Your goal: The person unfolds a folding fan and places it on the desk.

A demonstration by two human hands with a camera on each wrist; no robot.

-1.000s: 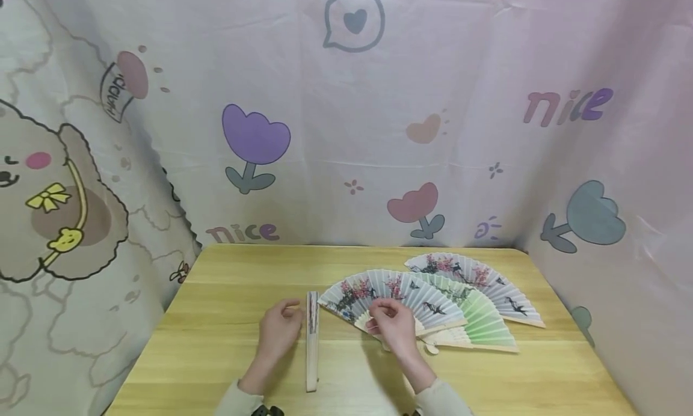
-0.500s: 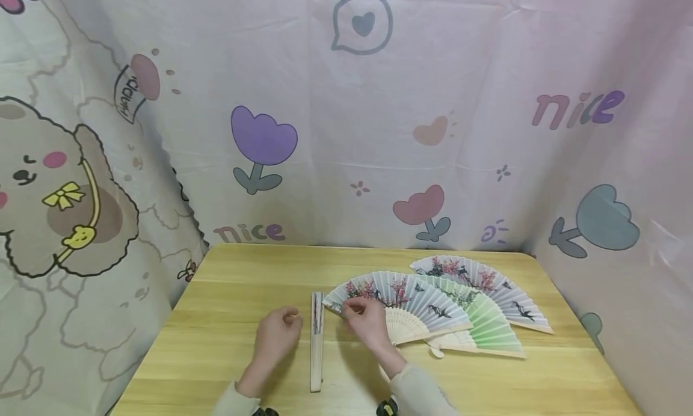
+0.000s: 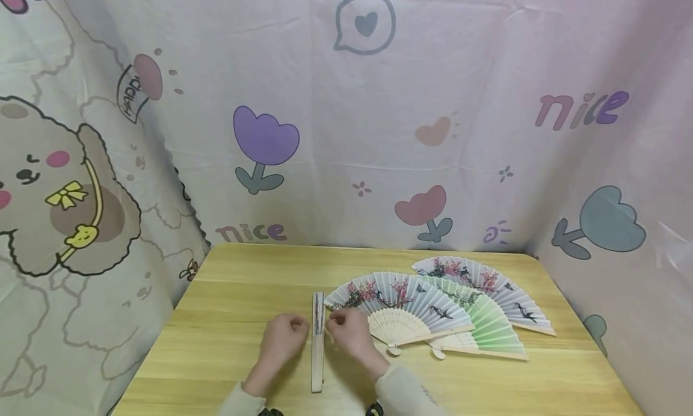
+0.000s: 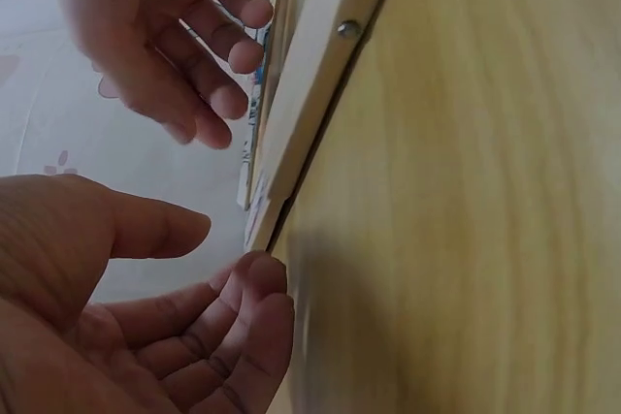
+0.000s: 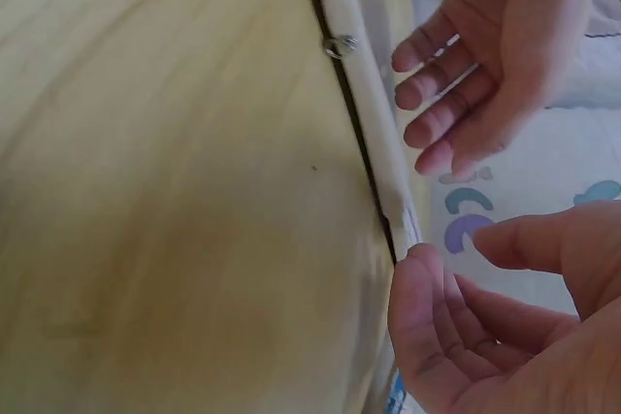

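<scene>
A folded hand fan (image 3: pixel 317 362) with pale wooden ribs lies lengthwise on the wooden table. Just left of it is my left hand (image 3: pixel 283 340), its fingers loosely bent. My right hand (image 3: pixel 354 338) sits close on the other side, beside the fan's upper part. In the left wrist view, the left thumb stands apart from the fingertips, which come near the end of the folded fan (image 4: pixel 315 75). The right wrist view shows the right fingertips at the fan's (image 5: pixel 374 123) far end, thumb spread away; whether they touch it I cannot tell. Neither hand grips anything.
To the right, three spread fans overlap: a white one with pink blossoms (image 3: pixel 397 293) in front, a green one (image 3: pixel 495 329) behind it, and another blossom fan (image 3: pixel 487 284) at the back. A printed curtain (image 3: pixel 346 115) hangs behind the table (image 3: pixel 243 272).
My right hand has moved left, from over the front spread fan to beside the folded fan. My left hand has shifted slightly closer to the folded fan. The head view has turned a little left.
</scene>
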